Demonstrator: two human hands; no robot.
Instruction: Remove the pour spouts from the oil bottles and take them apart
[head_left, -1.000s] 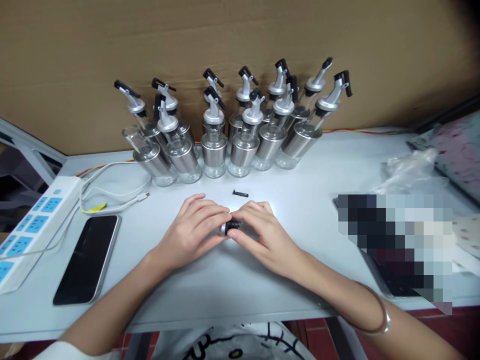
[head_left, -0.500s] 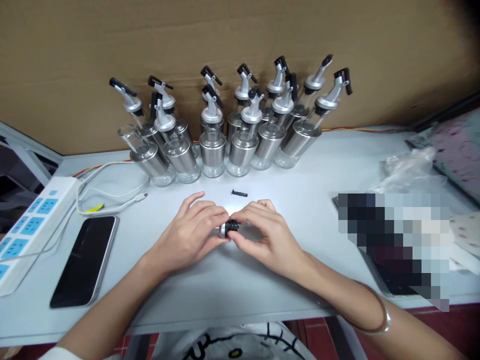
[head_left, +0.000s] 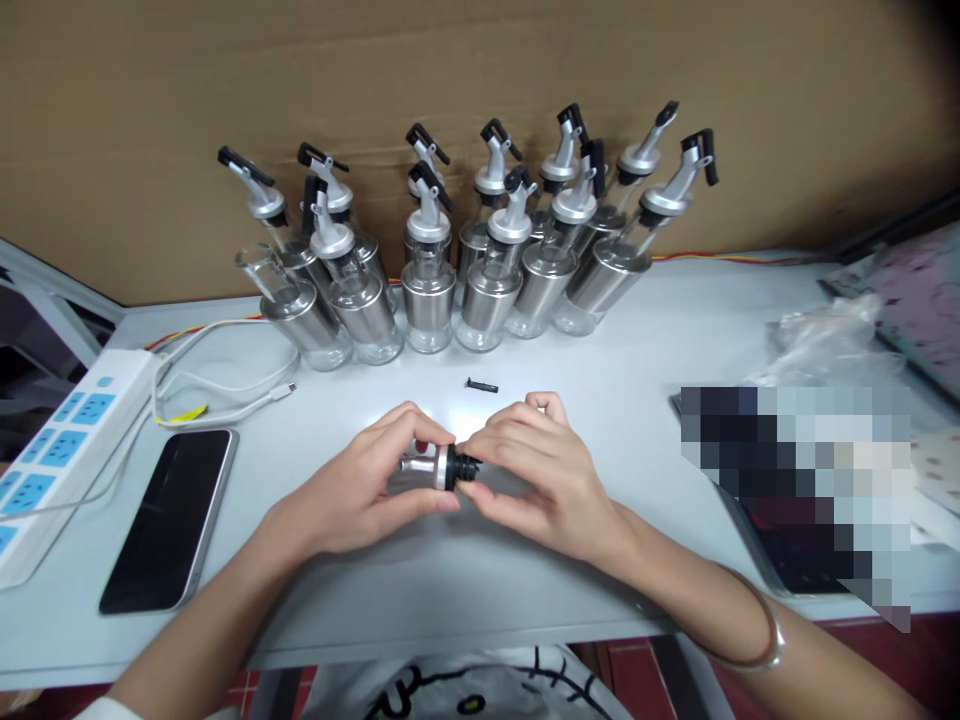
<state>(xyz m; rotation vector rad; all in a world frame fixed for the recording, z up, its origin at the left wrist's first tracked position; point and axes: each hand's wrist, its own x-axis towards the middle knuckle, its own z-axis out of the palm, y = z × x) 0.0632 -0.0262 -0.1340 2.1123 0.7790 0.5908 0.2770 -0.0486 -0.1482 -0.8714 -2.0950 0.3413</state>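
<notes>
A bottle pourer (head_left: 441, 467) with a silver spout and collar and a black ribbed stopper lies sideways between my hands, its spout to the left. My left hand (head_left: 367, 480) pinches the silver collar between thumb and fingers. My right hand (head_left: 532, 470) closes thumb and fingertips around the black stopper end. Just beyond the hands, a small black lever-like part (head_left: 481, 386) rests on the table. Behind it, the front-left bottle (head_left: 304, 320) of glass and steel has an open neck without a pourer.
Several bottles with pourers (head_left: 491, 300) stand in rows against the cardboard (head_left: 480, 60). On the left lie a phone (head_left: 171, 520), a white cable (head_left: 259, 405) and a power strip (head_left: 67, 450). Plastic bags (head_left: 825, 335) and a blurred-out dark object lie to the right.
My left hand has drawn back and its fingers have shifted, so more of the pourer's silver spout and collar shows. My right hand stays at the stopper. The view has shifted slightly.
</notes>
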